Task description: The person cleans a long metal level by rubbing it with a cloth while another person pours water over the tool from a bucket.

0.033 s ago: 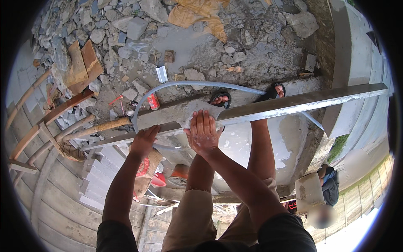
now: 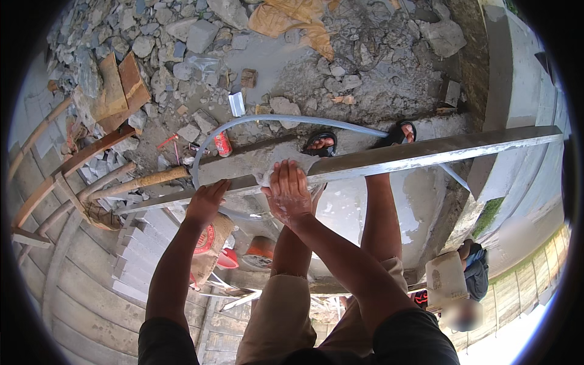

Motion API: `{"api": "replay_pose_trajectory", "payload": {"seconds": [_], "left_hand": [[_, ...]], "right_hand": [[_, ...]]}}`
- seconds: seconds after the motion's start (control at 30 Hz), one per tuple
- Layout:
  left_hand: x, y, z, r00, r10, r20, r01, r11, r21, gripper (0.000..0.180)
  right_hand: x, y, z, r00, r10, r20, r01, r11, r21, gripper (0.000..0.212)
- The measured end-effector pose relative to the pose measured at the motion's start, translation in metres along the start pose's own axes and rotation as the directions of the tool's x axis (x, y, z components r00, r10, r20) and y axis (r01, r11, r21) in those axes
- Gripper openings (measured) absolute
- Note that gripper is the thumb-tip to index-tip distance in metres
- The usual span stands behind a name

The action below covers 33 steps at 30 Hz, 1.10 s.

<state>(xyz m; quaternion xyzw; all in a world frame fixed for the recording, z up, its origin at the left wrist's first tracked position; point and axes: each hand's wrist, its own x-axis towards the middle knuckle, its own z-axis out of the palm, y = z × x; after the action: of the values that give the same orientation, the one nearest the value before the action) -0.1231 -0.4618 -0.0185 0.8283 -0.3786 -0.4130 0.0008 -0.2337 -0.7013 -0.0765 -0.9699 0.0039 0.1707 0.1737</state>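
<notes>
A long grey metal bar (image 2: pixel 426 157), straight-edged and wet-looking, lies across in front of me, rising toward the right. My left hand (image 2: pixel 205 201) is closed over its left part, fingers wrapped on the upper edge. Near the bar's middle, my right hand (image 2: pixel 288 193) presses down with its fingers together, over a pale, whitish rag-like piece (image 2: pixel 263 176). The palm side is hidden, so how firmly the fingers grip the piece does not show. Grey smears mark the back of this hand. Behind the bar loops a pale grey hose (image 2: pixel 267 118).
My sandalled feet stand on a concrete ledge (image 2: pixel 243 159) beyond the bar. Rubble (image 2: pixel 201 36) covers the far ground, with a red can (image 2: pixel 222 144) near the ledge. Wooden poles (image 2: pixel 140 181), a sack (image 2: pixel 210 243) and an orange bucket (image 2: pixel 260 250) lie left. Another person (image 2: pixel 477 274) is at lower right.
My right hand has shifted slightly left along the bar with the pale piece under it. My left hand keeps its place on the bar.
</notes>
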Motion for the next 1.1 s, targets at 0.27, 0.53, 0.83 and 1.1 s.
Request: {"api": "replay_pose_trajectory", "payload": {"seconds": [0.27,0.53,0.83,1.1], "left_hand": [[-0.039,-0.054,0.028,0.995,-0.079,0.057,0.083,0.995,-0.061,0.048],[-0.057,-0.049,0.055,0.978,-0.173,-0.115,0.154,0.975,-0.159,0.060],[-0.060,-0.049,0.060,0.961,-0.210,-0.178,0.171,0.962,-0.212,0.058],[-0.064,-0.074,0.043,0.978,-0.104,-0.182,0.093,0.993,-0.069,0.045]], "right_hand": [[0.022,-0.118,0.029,0.959,-0.282,0.032,0.284,0.945,-0.163,0.056],[-0.005,0.073,-0.025,0.895,-0.430,0.115,0.445,0.850,-0.283,0.057],[-0.026,0.206,-0.075,0.932,-0.261,0.252,0.330,0.898,-0.290,0.058],[0.025,-0.106,0.029,0.869,-0.452,0.200,0.493,0.819,-0.294,0.053]]}}
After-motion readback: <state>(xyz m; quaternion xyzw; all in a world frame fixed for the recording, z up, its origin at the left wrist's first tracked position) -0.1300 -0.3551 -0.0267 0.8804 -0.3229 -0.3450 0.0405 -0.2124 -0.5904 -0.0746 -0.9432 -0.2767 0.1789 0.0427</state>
